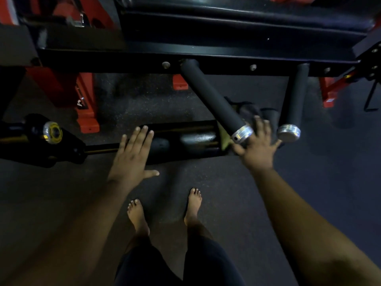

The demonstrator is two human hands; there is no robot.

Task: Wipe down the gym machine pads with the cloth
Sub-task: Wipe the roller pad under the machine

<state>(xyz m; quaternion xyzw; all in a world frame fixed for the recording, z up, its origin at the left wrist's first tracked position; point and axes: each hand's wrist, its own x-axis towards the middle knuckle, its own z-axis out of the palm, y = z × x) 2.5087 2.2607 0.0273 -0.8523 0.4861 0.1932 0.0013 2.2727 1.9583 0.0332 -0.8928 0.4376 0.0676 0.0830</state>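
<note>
A long black roller pad (185, 139) lies low and horizontal in front of me. My left hand (132, 155) is flat with straight fingers, and its fingertips reach over the pad's left part. My right hand (257, 145) has its fingers spread at the pad's right end. It lies over a dark cloth with a yellow-green edge (224, 139); whether it presses the cloth I cannot tell. A black foam handle with a silver end cap (216, 102) crosses just in front of that hand and hides part of the cloth.
A second foam handle with a silver cap (292, 112) hangs to the right. Both come off a black frame bar (206, 58) below a black seat pad (237, 15). Red machine legs (86, 108) stand on the left. My bare feet (165, 209) stand on dark rubber flooring.
</note>
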